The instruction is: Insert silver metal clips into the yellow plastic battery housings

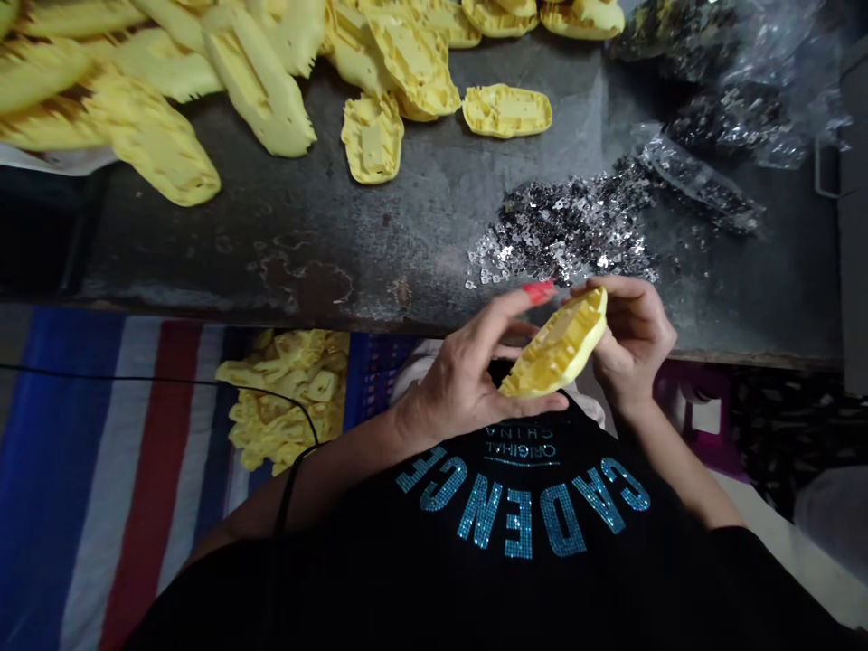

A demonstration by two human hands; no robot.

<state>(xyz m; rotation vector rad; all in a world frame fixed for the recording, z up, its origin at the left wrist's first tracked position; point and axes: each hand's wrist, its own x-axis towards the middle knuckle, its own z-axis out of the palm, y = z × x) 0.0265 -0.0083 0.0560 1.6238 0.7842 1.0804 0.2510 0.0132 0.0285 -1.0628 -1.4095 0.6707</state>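
Observation:
My left hand (467, 375) grips the lower end of a yellow plastic shell (560, 348), its thumb along the near edge and a red covering on one raised fingertip. The shell is tilted, its ribbed hollow side turned to the left. At the shell's upper right end, my right hand (630, 330) is closed around the edge, with some fingertips hidden behind it. Whether a small part is also pinched there cannot be seen. Just beyond both hands lies a loose pile of small shiny metal clips (570, 226) on the dark worktable (420, 212).
Many yellow shells (261, 86) are heaped along the table's far left. Clear plastic bags (739, 99) of metal pieces lie at the far right. Below the table edge, more yellow parts (291, 398) fill a space beside a blue basket (380, 362). A black cable (169, 378) crosses at left.

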